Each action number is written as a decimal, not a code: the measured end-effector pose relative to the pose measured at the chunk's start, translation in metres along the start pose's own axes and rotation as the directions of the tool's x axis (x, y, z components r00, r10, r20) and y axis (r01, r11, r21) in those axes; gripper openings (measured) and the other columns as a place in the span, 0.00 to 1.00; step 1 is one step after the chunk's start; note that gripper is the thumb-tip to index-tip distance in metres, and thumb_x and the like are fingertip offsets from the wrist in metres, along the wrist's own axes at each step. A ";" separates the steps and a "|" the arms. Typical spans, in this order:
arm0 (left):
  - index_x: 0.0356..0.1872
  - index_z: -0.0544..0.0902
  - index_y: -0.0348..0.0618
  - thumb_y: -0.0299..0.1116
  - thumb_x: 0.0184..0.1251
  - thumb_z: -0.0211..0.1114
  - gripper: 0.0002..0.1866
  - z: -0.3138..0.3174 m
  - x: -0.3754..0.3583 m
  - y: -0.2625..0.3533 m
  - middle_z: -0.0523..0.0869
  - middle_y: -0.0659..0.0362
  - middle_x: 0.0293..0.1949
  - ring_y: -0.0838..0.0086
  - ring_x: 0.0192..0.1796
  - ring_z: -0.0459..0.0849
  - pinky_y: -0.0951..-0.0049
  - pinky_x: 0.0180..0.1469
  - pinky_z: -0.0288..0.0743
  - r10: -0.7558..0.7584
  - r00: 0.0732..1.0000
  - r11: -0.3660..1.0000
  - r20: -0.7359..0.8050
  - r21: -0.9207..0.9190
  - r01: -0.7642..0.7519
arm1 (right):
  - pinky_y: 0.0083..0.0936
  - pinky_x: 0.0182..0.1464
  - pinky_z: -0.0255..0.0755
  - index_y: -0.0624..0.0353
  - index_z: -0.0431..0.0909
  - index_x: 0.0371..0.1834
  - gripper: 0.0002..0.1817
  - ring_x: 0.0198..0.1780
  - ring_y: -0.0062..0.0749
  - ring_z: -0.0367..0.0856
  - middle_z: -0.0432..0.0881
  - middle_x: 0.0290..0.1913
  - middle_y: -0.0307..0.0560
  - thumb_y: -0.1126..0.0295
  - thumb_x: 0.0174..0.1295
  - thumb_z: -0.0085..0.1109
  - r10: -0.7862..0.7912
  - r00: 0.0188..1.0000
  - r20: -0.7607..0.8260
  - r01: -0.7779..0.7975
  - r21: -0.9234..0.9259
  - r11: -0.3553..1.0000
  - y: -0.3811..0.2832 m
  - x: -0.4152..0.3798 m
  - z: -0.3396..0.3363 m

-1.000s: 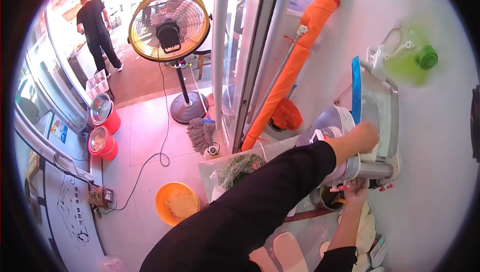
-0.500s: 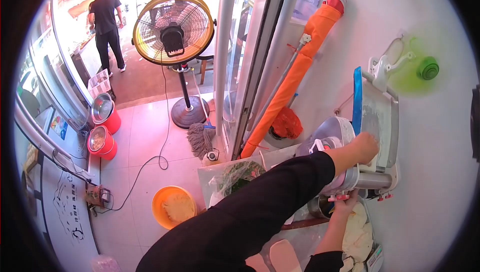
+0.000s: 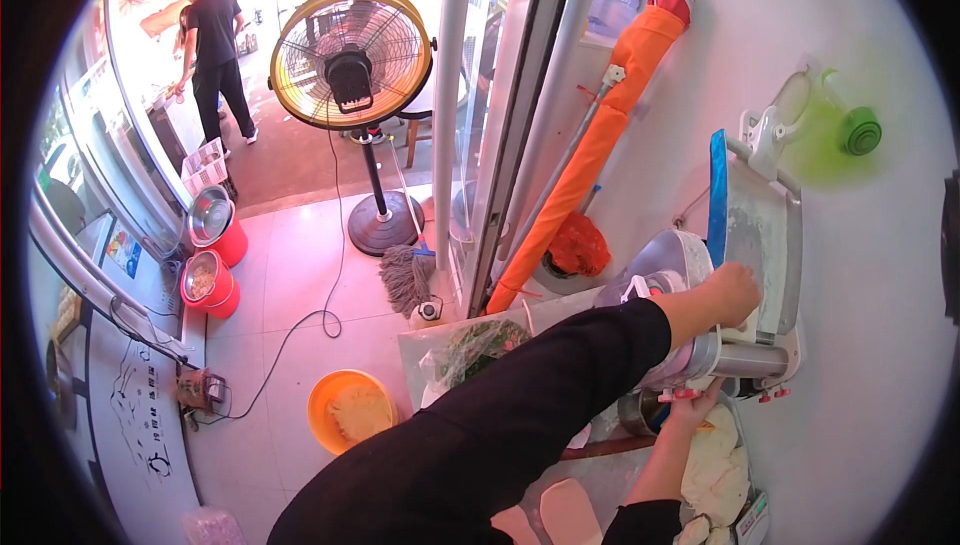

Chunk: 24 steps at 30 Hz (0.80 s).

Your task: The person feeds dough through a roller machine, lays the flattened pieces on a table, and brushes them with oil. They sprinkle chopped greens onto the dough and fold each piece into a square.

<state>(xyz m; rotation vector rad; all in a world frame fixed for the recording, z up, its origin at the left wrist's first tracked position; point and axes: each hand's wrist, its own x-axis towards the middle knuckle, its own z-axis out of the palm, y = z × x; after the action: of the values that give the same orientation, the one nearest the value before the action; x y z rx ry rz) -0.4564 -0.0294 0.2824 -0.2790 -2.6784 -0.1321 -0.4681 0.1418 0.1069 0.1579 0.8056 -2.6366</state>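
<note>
My left hand [image 3: 734, 295] reaches across to a dough sheeter, a metal roller machine [image 3: 752, 360] at the right. Its fingers are curled against the lower end of the sloping feed tray [image 3: 757, 245]; what they hold, if anything, is hidden. Below the rollers, my right hand [image 3: 693, 407] is turned up with its fingers stretched toward the underside, close to a red knob [image 3: 680, 395]. Part of those fingers is hidden by the machine. Pale dough [image 3: 716, 470] lies beneath, beside my right forearm. A metal bowl [image 3: 642, 410] sits under the machine.
Flat pale slabs [image 3: 570, 512] and a bag of greens [image 3: 485, 350] lie on the table. An orange basin [image 3: 350, 412], a standing fan [image 3: 350, 60], a mop [image 3: 405, 280] and red buckets [image 3: 212, 285] stand on the floor. Another person [image 3: 215, 55] stands outside the doorway.
My two hands stay at nearly the same places on the machine. Outside, the person in black has lowered an arm toward the counter on the left. The view has shifted slightly.
</note>
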 end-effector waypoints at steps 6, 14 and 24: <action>0.32 0.86 0.43 0.54 0.46 0.71 0.24 -0.012 -0.004 0.001 0.86 0.58 0.39 0.63 0.54 0.78 0.65 0.48 0.74 -0.006 0.998 1.000 0.069 -0.025 0.007 | 0.48 0.66 0.57 0.58 0.68 0.62 0.24 0.63 0.44 0.68 0.74 0.60 0.47 0.60 0.65 0.55 0.162 0.987 -0.006 -0.160 0.112 0.981 -0.003 0.016 -0.030; 0.32 0.86 0.43 0.54 0.46 0.70 0.23 -0.011 -0.003 0.001 0.87 0.57 0.39 0.62 0.56 0.78 0.65 0.49 0.75 -0.022 0.997 0.999 0.080 -0.042 0.025 | 0.43 0.53 0.68 0.60 0.71 0.54 0.18 0.51 0.40 0.73 0.77 0.52 0.46 0.64 0.64 0.57 0.181 0.980 -0.083 -0.179 0.021 0.984 -0.001 -0.002 -0.045; 0.30 0.87 0.46 0.55 0.46 0.70 0.22 -0.016 -0.006 0.001 0.87 0.58 0.39 0.63 0.56 0.78 0.65 0.49 0.75 0.021 0.996 1.000 0.087 -0.006 -0.021 | 0.34 0.53 0.77 0.65 0.72 0.53 0.15 0.50 0.38 0.80 0.80 0.50 0.49 0.74 0.64 0.55 0.062 0.998 0.029 -0.067 0.200 0.977 0.002 -0.017 -0.074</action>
<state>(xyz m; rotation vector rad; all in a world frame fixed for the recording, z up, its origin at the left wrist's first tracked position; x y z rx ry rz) -0.4446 -0.0318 0.2944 -0.3216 -2.7613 -0.1229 -0.4516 0.1875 0.0485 0.2045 0.5162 -2.6489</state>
